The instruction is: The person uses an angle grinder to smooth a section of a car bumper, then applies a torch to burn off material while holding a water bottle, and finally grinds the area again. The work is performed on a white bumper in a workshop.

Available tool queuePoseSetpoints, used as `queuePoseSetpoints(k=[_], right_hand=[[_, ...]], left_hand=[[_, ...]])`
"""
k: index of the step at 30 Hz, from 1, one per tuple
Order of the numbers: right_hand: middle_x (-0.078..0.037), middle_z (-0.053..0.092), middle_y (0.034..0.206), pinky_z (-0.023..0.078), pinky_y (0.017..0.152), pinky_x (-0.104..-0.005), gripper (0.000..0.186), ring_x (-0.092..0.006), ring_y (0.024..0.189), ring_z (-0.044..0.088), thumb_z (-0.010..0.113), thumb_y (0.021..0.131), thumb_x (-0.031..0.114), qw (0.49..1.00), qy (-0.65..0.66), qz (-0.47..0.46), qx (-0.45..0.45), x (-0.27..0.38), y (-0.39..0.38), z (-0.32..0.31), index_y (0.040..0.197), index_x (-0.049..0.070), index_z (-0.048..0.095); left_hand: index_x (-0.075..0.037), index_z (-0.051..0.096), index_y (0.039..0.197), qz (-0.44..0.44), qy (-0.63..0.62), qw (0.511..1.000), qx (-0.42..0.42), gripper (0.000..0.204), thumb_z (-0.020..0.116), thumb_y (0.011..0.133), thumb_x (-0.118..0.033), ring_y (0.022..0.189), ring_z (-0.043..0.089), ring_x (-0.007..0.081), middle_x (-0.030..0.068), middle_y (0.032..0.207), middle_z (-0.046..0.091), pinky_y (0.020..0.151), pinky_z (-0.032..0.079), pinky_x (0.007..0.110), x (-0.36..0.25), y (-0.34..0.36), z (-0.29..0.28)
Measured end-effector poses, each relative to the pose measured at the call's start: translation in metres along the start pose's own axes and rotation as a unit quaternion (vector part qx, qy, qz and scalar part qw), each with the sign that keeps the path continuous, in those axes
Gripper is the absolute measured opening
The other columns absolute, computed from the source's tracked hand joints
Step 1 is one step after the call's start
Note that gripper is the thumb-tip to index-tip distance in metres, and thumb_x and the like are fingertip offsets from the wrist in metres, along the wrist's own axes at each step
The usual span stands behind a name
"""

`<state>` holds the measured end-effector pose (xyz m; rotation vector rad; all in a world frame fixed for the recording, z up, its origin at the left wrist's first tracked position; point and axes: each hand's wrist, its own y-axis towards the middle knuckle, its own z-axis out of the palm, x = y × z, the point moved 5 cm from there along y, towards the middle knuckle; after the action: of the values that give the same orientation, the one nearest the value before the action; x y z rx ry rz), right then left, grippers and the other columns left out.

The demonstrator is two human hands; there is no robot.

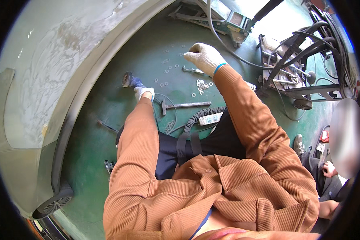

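My left hand (144,94), in a white knit glove, grips a blue power grinder (137,81) low over the green floor, its disc end toward the car. My right hand (201,57), also gloved, is raised to the right with fingers curled; whatever they may hold is hidden. Beneath and around it lie several metal washers (201,84) and a small hooked metal tool (192,69). A hammer-like T-shaped tool (188,105) lies below my left hand's right side, near a white power strip (210,119) and cables.
A pale car body with sanded patches (44,72) curves along the left. A floor jack (224,24) stands at the back, a wheeled equipment cart (292,80) with hoses at the right. Another person (324,172) sits at the lower right. A long thin tool (108,126) lies left of my leg.
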<state>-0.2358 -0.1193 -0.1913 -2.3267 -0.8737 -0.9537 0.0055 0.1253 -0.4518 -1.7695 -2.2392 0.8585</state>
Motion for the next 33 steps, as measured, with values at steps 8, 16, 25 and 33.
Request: queuePoseSetpoints(k=[8,16,25,33], right_hand=[[-0.03,0.07,0.137,0.047,0.119,-0.0473,0.062,-0.0458,0.132,0.065,0.044,0.111,0.052,0.958,0.077,0.167,-0.219,-0.151,0.138,0.066,0.137,0.002,0.07],[-0.031,0.067,0.143,0.043,0.123,-0.0501,0.076,-0.0481,0.14,0.059,0.043,0.108,0.063,0.974,0.18,0.133,0.031,-0.064,0.12,0.198,0.143,0.0,0.068],[-0.024,0.068,0.145,0.053,0.109,-0.0504,0.045,-0.0397,0.13,0.066,0.046,0.112,0.034,0.98,0.148,0.032,-0.131,-0.011,0.038,0.197,0.134,0.0,0.067],[-0.032,0.064,0.147,0.042,0.123,-0.0498,0.06,-0.0431,0.14,0.06,0.057,0.102,0.047,0.977,0.167,0.117,0.053,0.14,-0.073,0.217,0.143,0.005,0.07]], left_hand=[[0.002,0.063,0.144,0.039,-0.692,0.696,0.186,0.094,0.058,0.093,-0.077,0.131,0.067,0.0376,0.0216,0.141,0.07,0.115,0.05,0.055,-0.043,0.067,-0.074],[-0.016,0.036,0.172,-0.049,-0.56,0.806,0.185,0.085,0.025,0.105,-0.068,0.168,0.022,0.0321,0.0071,0.181,0.029,0.134,0.013,0.059,-0.03,0.033,-0.072],[-0.017,0.035,0.172,-0.182,-0.429,0.849,0.247,0.084,0.033,0.107,-0.07,0.166,0.029,0.0272,0.0088,0.179,0.035,0.134,0.022,0.054,0.0,-0.034,-0.129],[-0.01,0.065,0.141,-0.091,-0.469,0.766,0.43,0.072,0.045,0.105,-0.069,0.129,0.066,0.0327,0.0138,0.14,0.07,0.113,0.051,0.051,0.085,-0.126,-0.21]])
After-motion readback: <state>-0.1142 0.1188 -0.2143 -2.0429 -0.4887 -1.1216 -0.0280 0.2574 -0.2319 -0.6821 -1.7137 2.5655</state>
